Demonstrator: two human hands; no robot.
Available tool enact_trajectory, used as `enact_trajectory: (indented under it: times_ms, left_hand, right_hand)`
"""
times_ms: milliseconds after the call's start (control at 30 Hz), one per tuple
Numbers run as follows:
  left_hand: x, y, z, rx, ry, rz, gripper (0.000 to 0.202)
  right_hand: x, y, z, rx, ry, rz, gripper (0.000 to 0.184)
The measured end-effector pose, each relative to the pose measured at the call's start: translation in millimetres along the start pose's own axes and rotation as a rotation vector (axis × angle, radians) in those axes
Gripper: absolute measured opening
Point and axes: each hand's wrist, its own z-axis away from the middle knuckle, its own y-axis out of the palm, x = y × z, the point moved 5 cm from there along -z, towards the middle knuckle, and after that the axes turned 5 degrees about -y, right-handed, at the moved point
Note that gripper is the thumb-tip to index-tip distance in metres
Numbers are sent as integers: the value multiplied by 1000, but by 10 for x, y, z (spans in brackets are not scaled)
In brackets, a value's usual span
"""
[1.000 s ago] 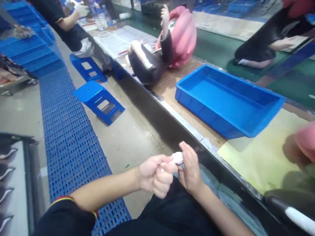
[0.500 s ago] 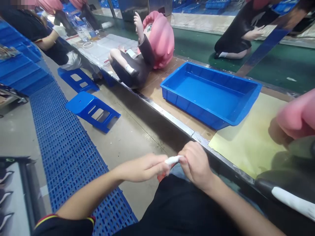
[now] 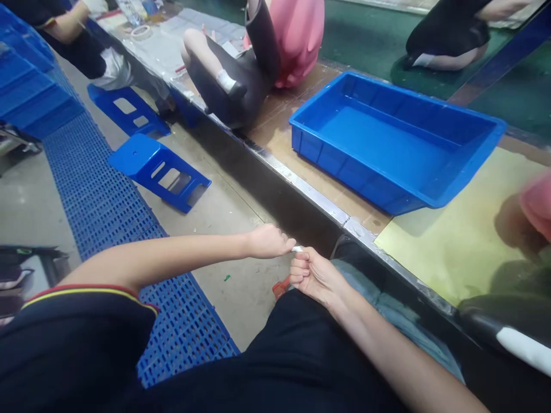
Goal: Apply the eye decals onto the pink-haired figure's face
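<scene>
Over my lap, both hands meet at a small white piece (image 3: 297, 249), of which only a short bit shows between them; I cannot make out its kind. My left hand (image 3: 270, 241) is closed in a fist on one end, its back turned up. The fingers of my right hand (image 3: 313, 274) curl around the other end, knuckles toward the left. Below them, an orange-red object (image 3: 280, 288) peeks out beside my dark shirt, mostly hidden.
On the bench stand a blue tray (image 3: 365, 175) and a pink-haired figure (image 3: 232, 94) lying back. Yellow paper (image 3: 413, 241) lies beneath part of another pink-haired figure (image 3: 538, 201) at right. Blue stools (image 3: 142, 155) stand on the floor at left. A co-worker's arm (image 3: 69, 23) shows at upper left.
My left hand has gone from a flatter pinch to a fist, and my right hand has turned over. Less of the white piece shows. The view has tipped downward.
</scene>
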Motion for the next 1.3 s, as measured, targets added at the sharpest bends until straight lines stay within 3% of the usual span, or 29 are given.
enact_trajectory:
  times_ms: [133,233,333,533,633,733,833,933,1033,1133,1300]
  left_hand:
    - [-26,306,-147,10,-56,19,24]
    - [-44,398,-201,3,-141,78,25]
    - [-56,328,-143,-25,-210,178,26]
    - [-91,-69,112,-50,-292,543,26]
    - [-125,-252,189,-43,-408,817,28]
    - [-243,-360,250,39,-480,1167,35]
    - [-469,-436,337,265,-399,1523,48]
    - [-665,-547,473,485,-262,1792,40]
    - [-780,-654,603,637,-155,1947,31]
    - [-864,-716,687,730,-69,1995,27]
    - [-825,-804,774,649,29,1881,44]
  right_hand:
    - [-54,-9,-140,-21,25,-106,32]
    - [-48,-37,-185,-36,-27,-92,31]
    - [21,-87,-164,-38,-64,30,33]
    - [305,-178,-59,-10,-177,539,42]
    - [523,-146,122,-59,-487,852,46]
    - [689,-9,483,-166,-1029,1158,39]
    - [620,218,801,-98,-1535,1462,42]
    - [517,372,924,56,-1879,1629,34]
    - [545,430,957,139,-2058,1642,21]
    - [639,476,1009,187,-2127,1648,20]
    - [875,597,1169,212,-2220,1713,29]
